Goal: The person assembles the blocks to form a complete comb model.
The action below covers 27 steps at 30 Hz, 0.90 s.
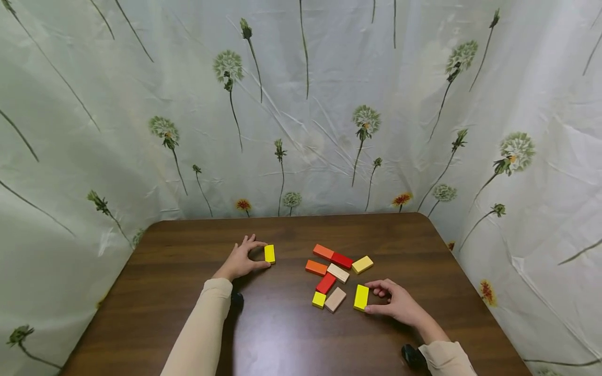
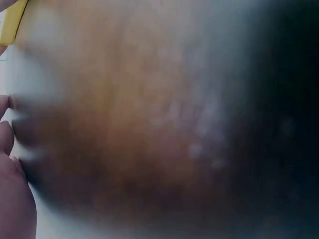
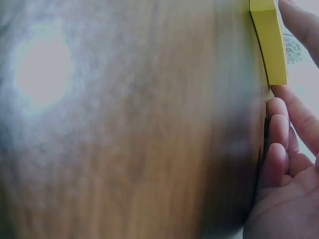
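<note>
My left hand pinches a bright yellow block by its two ends between thumb and index finger, left of the other blocks. In the left wrist view only a corner of that yellow block shows at the upper left. On the right, my right hand grips a second yellow block the same way, thumb at the near end. The right wrist view shows this yellow block standing at the tabletop, the other fingers curled beside it.
Between the hands lie orange blocks, red blocks, plain wood blocks, a small yellow block and a pale yellow block. They rest on a dark wooden table. A flower-printed curtain hangs behind.
</note>
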{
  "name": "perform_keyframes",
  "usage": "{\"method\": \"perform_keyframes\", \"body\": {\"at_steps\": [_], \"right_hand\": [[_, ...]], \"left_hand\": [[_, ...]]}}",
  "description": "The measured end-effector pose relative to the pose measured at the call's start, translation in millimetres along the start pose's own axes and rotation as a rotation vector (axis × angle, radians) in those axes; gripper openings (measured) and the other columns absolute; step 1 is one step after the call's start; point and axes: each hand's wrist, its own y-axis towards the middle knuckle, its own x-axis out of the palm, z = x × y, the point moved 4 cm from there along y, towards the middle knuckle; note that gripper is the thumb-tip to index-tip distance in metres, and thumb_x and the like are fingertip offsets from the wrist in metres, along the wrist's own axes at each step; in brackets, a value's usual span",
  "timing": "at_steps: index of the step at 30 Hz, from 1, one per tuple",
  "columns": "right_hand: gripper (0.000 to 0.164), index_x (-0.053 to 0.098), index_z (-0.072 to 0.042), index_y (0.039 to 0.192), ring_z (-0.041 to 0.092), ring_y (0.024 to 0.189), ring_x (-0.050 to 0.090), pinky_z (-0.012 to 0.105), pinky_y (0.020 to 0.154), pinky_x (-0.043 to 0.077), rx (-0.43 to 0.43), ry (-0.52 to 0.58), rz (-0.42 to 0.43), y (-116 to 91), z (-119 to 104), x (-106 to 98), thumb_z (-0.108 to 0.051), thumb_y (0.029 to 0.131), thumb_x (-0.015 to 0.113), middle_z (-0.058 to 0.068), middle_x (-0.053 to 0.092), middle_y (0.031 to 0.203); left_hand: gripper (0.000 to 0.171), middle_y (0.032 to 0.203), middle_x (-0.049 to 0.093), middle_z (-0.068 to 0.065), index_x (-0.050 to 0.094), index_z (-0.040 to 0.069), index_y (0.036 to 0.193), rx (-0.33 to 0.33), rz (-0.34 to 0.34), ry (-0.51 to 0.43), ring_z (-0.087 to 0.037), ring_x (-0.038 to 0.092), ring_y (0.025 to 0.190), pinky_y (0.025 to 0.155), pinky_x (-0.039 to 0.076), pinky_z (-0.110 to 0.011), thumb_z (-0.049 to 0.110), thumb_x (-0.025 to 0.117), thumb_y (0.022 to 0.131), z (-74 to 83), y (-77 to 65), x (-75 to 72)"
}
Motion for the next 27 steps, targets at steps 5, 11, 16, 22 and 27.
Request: {"method": "perform_keyframes", "body": {"at_steps": [5, 11, 16, 22, 27], "right_hand": [[0.058, 0.072, -0.012, 0.135, 0.014, 0.099, 0.052, 0.023, 0.08, 0.044, 0.007, 0.008, -0.018, 0.1, -0.5, -0.3, -0.033, 0.085, 0.093, 0.003, 0.06, 0.108], [0.06, 0.07, -0.011, 0.137, 0.016, 0.1, 0.051, 0.023, 0.079, 0.043, 0.015, 0.012, -0.046, 1.1, -2.2, -2.4, -0.032, 0.085, 0.093, 0.004, 0.06, 0.11], [0.061, 0.07, -0.011, 0.137, 0.015, 0.1, 0.051, 0.023, 0.079, 0.043, 0.006, 0.004, -0.046, 1.2, -3.7, -2.6, -0.033, 0.085, 0.093, 0.004, 0.06, 0.11], [0.063, 0.069, -0.01, 0.136, 0.015, 0.1, 0.051, 0.024, 0.08, 0.043, -0.005, -0.01, -0.031, 0.8, -7.0, -0.7, -0.033, 0.083, 0.094, 0.004, 0.059, 0.109], [0.064, 0.068, -0.01, 0.135, 0.016, 0.101, 0.051, 0.024, 0.081, 0.044, 0.001, -0.03, -0.013, -0.5, -7.4, 0.4, -0.032, 0.081, 0.095, 0.003, 0.059, 0.109]], "left_hand": [[0.066, 0.178, 0.017, -0.026, 0.062, 0.014, 0.15, 0.004, -0.018, -0.015, -0.05, 0.004, 0.166, 0.131, -0.002, -0.072, 0.037, 0.086, 0.093, -2.9, 0.5, -0.5], [0.067, 0.178, 0.015, -0.026, 0.061, 0.015, 0.151, 0.019, -0.037, -0.034, -0.052, 0.003, 0.166, 0.13, -0.003, -0.073, 0.037, 0.085, 0.093, -3.7, -0.6, -3.4], [0.064, 0.179, 0.014, -0.026, 0.061, 0.015, 0.15, 0.025, -0.042, -0.039, -0.053, 0.002, 0.165, 0.13, -0.004, -0.073, 0.036, 0.084, 0.094, -4.1, -1.2, -3.8], [0.064, 0.179, 0.012, -0.025, 0.06, 0.016, 0.151, 0.033, -0.051, -0.035, -0.053, 0.001, 0.165, 0.13, -0.007, -0.072, 0.037, 0.082, 0.096, -4.1, -1.6, -5.5], [0.066, 0.179, 0.011, -0.025, 0.058, 0.016, 0.154, 0.031, -0.062, -0.04, -0.052, 0.0, 0.166, 0.13, -0.008, -0.072, 0.038, 0.082, 0.096, -2.8, -2.2, -4.6]]}}
